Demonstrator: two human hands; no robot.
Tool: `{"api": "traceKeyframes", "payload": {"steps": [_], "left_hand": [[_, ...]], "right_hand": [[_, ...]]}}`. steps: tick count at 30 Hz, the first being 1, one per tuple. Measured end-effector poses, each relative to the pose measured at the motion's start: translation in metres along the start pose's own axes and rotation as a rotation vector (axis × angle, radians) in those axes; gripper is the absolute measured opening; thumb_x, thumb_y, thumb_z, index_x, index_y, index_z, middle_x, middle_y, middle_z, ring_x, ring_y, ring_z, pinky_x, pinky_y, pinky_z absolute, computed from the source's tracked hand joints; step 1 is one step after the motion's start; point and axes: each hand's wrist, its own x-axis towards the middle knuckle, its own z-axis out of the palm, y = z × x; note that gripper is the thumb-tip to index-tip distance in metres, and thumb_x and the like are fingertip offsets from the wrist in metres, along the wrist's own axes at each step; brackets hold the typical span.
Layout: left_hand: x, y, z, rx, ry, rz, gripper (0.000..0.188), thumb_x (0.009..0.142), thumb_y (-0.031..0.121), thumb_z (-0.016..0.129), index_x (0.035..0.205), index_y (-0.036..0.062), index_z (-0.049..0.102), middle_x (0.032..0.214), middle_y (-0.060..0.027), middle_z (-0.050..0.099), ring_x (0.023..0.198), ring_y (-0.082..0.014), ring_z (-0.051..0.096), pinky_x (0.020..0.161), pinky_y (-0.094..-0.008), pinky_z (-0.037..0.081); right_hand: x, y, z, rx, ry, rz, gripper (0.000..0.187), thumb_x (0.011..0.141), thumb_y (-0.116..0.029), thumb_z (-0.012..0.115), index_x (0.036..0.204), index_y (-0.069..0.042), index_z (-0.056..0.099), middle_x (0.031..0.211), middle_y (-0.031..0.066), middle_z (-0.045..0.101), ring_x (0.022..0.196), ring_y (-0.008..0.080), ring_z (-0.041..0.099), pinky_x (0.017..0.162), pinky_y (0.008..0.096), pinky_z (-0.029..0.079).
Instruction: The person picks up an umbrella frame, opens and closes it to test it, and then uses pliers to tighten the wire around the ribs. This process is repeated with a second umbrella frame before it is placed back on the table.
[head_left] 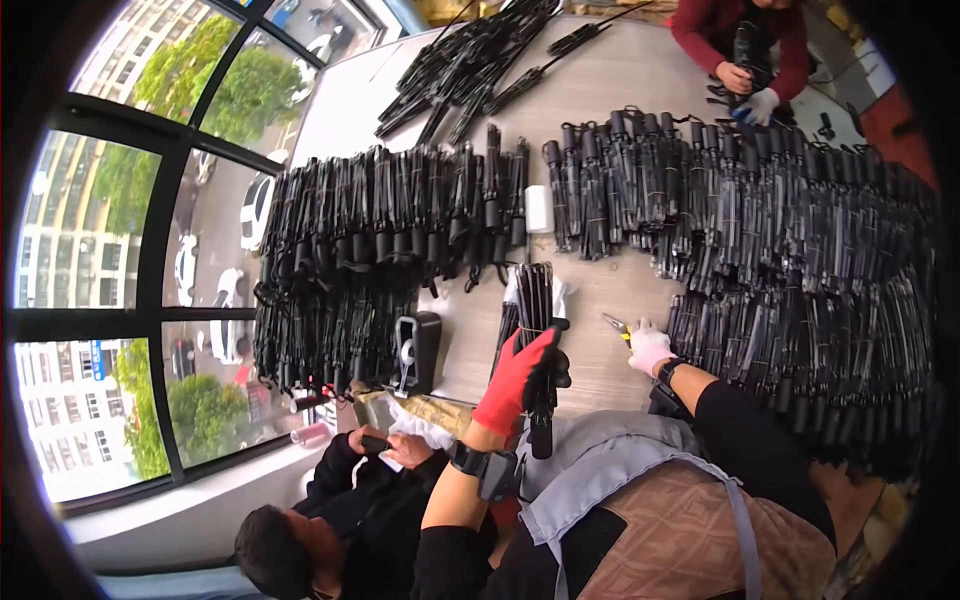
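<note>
Left fingers (538, 350) curl round a rod bundle (536, 295); right fingers (642, 344) curl round a yellow-handled tool (622, 328)

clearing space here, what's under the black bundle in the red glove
Something white shows beside the bundle, with tabletop around; directly underneath is covered by bundle and left hand.

A folded black umbrella frame (536, 292) is left of yellow-handled pliers (623, 328).

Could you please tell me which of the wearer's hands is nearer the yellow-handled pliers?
Right: the right hand holds the pliers; the red-gloved left hand is well left of them, gripping a bundle of dark rods.
</note>
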Motion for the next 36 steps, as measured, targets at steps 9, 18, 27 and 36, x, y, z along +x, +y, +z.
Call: {"api": "traceKeyframes", "payload": {"steps": [9,18,27,36], "left_hand": [[-0.017,-0.025,-0.002,0.089,-0.119,-0.117,0.025,0.093,0.021,0.062,0.108,0.0016,0.059,0.066,-0.0057,0.058,0.055,-0.0146,0.056,0.052,-0.0289,0.047],[-0.036,-0.031,0.032,0.267,-0.213,-0.056,0.021,0.090,0.015,0.066,0.105,0.0025,0.060,0.069,-0.0010,0.058,0.058,-0.0091,0.055,0.053,-0.0251,0.044],[-0.041,-0.049,0.036,0.424,-0.220,-0.025,0.018,0.089,0.011,0.066,0.104,0.0022,0.061,0.074,0.0014,0.058,0.062,-0.0063,0.053,0.055,-0.0239,0.043],[-0.043,-0.048,0.038,0.460,-0.178,0.028,0.022,0.086,0.020,0.072,0.096,0.0049,0.059,0.068,0.0023,0.056,0.058,-0.0055,0.049,0.052,-0.0231,0.039]], "right_hand": [[-0.010,0.024,-0.089,1.228,-0.254,-0.076,0.022,0.078,-0.010,0.060,0.098,-0.001,0.057,0.070,0.0049,0.057,0.062,0.0156,0.055,0.056,0.0322,0.045],[-0.103,0.022,-0.252,-0.067,0.312,-0.484,0.049,0.069,0.005,0.058,0.118,0.002,0.053,0.120,0.0192,0.050,0.116,0.0322,0.050,0.098,0.0411,0.044],[-0.118,0.027,-0.256,-0.390,0.296,-0.578,0.049,0.068,0.000,0.062,0.117,0.003,0.054,0.119,0.0167,0.051,0.123,0.0323,0.047,0.106,0.0391,0.039],[-0.122,-0.006,-0.277,-0.505,0.034,-0.393,0.043,0.070,-0.005,0.062,0.112,0.003,0.056,0.107,0.0152,0.055,0.109,0.0312,0.055,0.094,0.0396,0.048]]}}
